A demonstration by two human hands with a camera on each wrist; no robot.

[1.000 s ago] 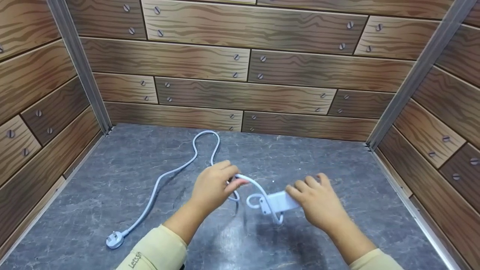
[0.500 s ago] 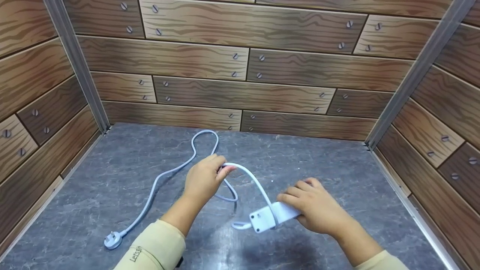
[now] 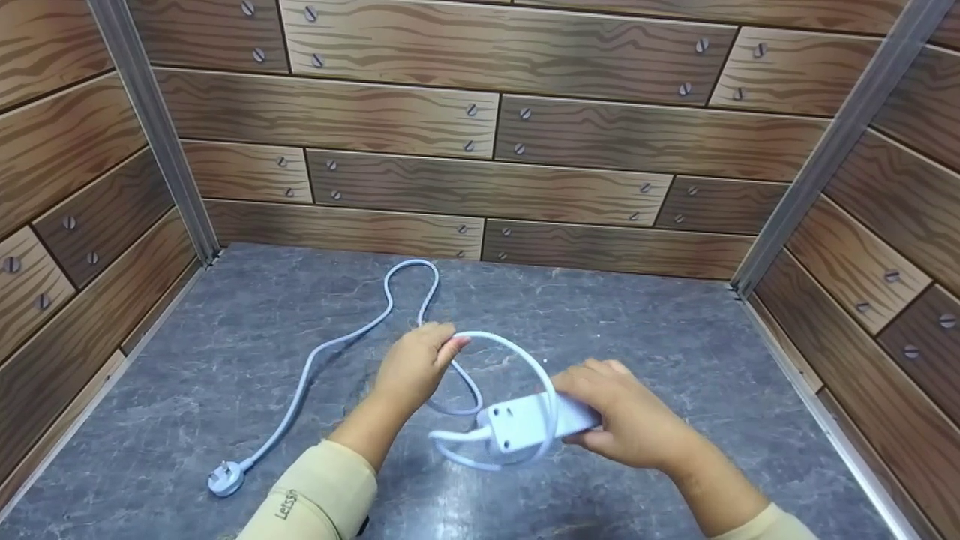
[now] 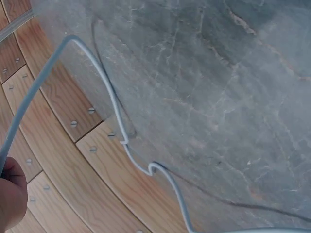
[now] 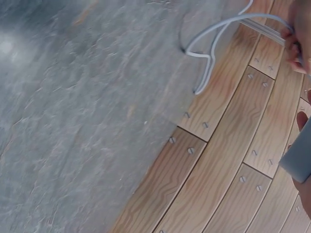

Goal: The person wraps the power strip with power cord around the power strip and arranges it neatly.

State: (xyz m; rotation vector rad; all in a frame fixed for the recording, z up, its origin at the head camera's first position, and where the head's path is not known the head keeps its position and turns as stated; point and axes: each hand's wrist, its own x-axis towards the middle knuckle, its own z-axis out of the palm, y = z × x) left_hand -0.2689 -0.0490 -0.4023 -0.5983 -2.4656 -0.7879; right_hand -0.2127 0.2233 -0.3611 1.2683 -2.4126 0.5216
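A white power strip is up over the grey marbled tabletop, in front of the person and a little right of centre. Its long axis runs nearly crosswise, sloping slightly — the cord end points to the person's left and a bit nearer, the other end goes into the right hand. That hand grips the strip firmly, fingers over the far side, thumb along the near side. A flat face with dark round dots and a small slot shows.

The left hand pinches the white cord between thumb and fingers. From the strip's end the cord bends back, passes under the strip, crosses over it beside the right hand and arches to the left hand. Beyond, it curves across the tabletop to a three-pin plug, prongs upward — well apart from both hands.
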